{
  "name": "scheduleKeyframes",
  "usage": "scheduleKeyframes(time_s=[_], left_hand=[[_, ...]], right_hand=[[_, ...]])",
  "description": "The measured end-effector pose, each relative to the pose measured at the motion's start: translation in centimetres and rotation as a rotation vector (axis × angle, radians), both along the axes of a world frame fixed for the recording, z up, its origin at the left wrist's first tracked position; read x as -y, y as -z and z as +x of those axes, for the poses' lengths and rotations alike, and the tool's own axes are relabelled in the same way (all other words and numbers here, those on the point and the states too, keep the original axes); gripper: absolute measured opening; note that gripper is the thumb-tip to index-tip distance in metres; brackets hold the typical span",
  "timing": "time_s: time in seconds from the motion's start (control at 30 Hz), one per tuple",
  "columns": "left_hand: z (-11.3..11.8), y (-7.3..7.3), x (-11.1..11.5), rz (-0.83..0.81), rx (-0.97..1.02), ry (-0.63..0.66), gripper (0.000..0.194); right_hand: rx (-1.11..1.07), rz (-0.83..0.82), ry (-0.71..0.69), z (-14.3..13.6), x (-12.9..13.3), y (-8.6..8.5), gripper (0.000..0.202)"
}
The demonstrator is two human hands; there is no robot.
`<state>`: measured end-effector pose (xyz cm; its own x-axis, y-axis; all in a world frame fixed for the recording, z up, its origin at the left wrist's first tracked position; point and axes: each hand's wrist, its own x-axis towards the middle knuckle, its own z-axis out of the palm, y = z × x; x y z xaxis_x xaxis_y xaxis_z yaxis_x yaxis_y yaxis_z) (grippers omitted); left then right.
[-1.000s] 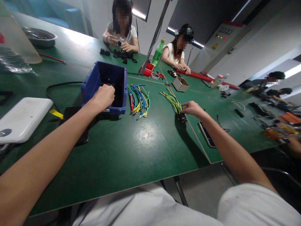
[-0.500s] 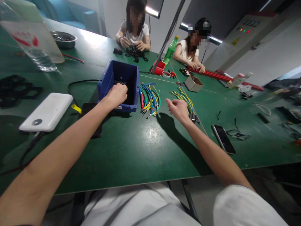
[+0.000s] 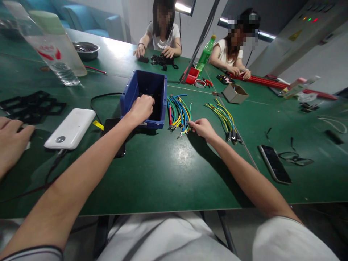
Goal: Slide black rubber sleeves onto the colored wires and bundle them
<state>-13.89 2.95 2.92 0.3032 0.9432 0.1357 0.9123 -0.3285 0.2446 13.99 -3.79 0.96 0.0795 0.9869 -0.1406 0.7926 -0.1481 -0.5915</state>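
Observation:
My left hand [image 3: 143, 108] reaches into a blue plastic bin [image 3: 127, 97], its fingers curled down toward the dark contents. What the fingertips hold is hidden. My right hand [image 3: 203, 129] is at the near right edge of a loose bundle of blue, yellow and green wires [image 3: 181, 110], thumb and forefinger pinched together on a wire end. Metal terminals show on the near ends, and a red pen-like piece [image 3: 170, 115] lies along the bundle's left. Farther right is a second bundle of yellow and green wires [image 3: 224, 116] with black sleeves on its near ends.
Left of the bin are a dark phone [image 3: 115, 145], a white power bank [image 3: 71, 128] and another person's hand [image 3: 13, 145]. Water bottles [image 3: 65, 61] stand behind. A small carton [image 3: 236, 95], a phone [image 3: 274, 165] and glasses [image 3: 295, 158] lie right. Two people work across the table.
My right hand has moved left to the near wire bundle and closed in a pinch. My left hand stays in the bin. Another person's hand has appeared at far left.

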Motion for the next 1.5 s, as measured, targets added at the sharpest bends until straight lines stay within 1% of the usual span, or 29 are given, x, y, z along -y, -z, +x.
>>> scheduleKeyframes(time_s=[0.1, 0.2, 0.3, 0.37, 0.4, 0.47, 0.53, 0.57, 0.6, 0.67, 0.7, 0.77, 0.83, 0.9, 1.0, 1.07, 1.13, 1.2, 1.3, 1.5], left_hand=[[0.2, -0.6, 0.4, 0.086, -0.016, -0.035, 0.033], [0.5, -2.0, 1.3, 0.165, 0.036, -0.077, 0.031], [1.0, -3.6, 3.7, 0.255, 0.137, -0.070, 0.027], [1.5, -4.0, 6.2, 0.313, 0.232, -0.016, 0.023], [1.8, -3.8, 7.7, 0.336, 0.287, 0.030, 0.022], [2.5, -2.5, 10.7, 0.344, 0.393, 0.154, 0.019], [3.2, -0.6, 13.0, 0.258, 0.476, 0.275, 0.017], [3.6, 0.4, 13.8, 0.193, 0.514, 0.309, 0.015], [3.8, 1.3, 14.3, 0.130, 0.543, 0.317, 0.013], [4.3, 2.5, 14.7, 0.016, 0.590, 0.305, 0.010], [4.4, 2.8, 14.7, -0.029, 0.617, 0.283, 0.008], [4.5, 2.8, 14.5, -0.099, 0.685, 0.225, 0.005], [4.6, 2.6, 14.6, -0.155, 0.762, 0.164, 0.004], [4.5, 2.5, 14.8, -0.210, 0.829, 0.137, 0.008], [4.5, 2.7, 15.2, -0.279, 0.899, 0.142, 0.017], [4.5, 2.9, 15.2, -0.300, 0.919, 0.130, 0.018], [4.5, 3.0, 15.0, -0.309, 0.927, 0.105, 0.019], [4.5, 3.0, 14.9, -0.319, 0.930, 0.085, 0.020], [4.5, 2.8, 14.7, -0.324, 0.925, 0.071, 0.020], [4.5, 2.4, 15.0, -0.266, 0.887, 0.055, 0.016]], right_hand=[[-0.121, -0.087, -0.019, 0.3, 0.3, -0.3, 0.042], [-0.210, -0.134, -0.024, 0.0, -0.2, -0.7, 0.042], [-0.217, -0.137, -0.045, -0.6, -1.3, -1.1, 0.039], [-0.252, -0.149, -0.050, -1.0, -1.8, -1.2, 0.035], [-0.279, -0.160, -0.048, -1.1, -1.9, -1.2, 0.033], [-0.355, -0.187, -0.038, -1.4, -2.0, -1.0, 0.031], [-0.447, -0.210, -0.021, -1.4, -1.9, -1.0, 0.031], [-0.493, -0.214, -0.011, -1.4, -1.8, -1.1, 0.031], [-0.534, -0.209, 0.001, -1.3, -1.7, -1.4, 0.030], [-0.591, -0.183, 0.028, -1.0, -1.4, -2.4, 0.027], [-0.615, -0.166, 0.040, -0.8, -1.1, -3.0, 0.026], [-0.678, -0.118, 0.052, -0.6, 0.0, -4.2, 0.024], [-0.799, -0.029, 0.047, -0.9, 1.9, -4.7, 0.023], [-0.894, 0.071, 0.036, -1.5, 4.4, -4.0, 0.026], [-1.000, 0.233, 0.062, -2.5, 7.8, -1.5, 0.029], [-1.044, 0.306, 0.105, -2.9, 9.2, 0.1, 0.029], [-1.066, 0.340, 0.135, -3.0, 9.7, 1.0, 0.028], [-1.069, 0.355, 0.149, -3.0, 9.6, 1.2, 0.028], [-1.063, 0.354, 0.152, -2.8, 9.4, 0.9, 0.029], [-1.059, 0.332, 0.130, -2.8, 10.0, 0.8, 0.030]])
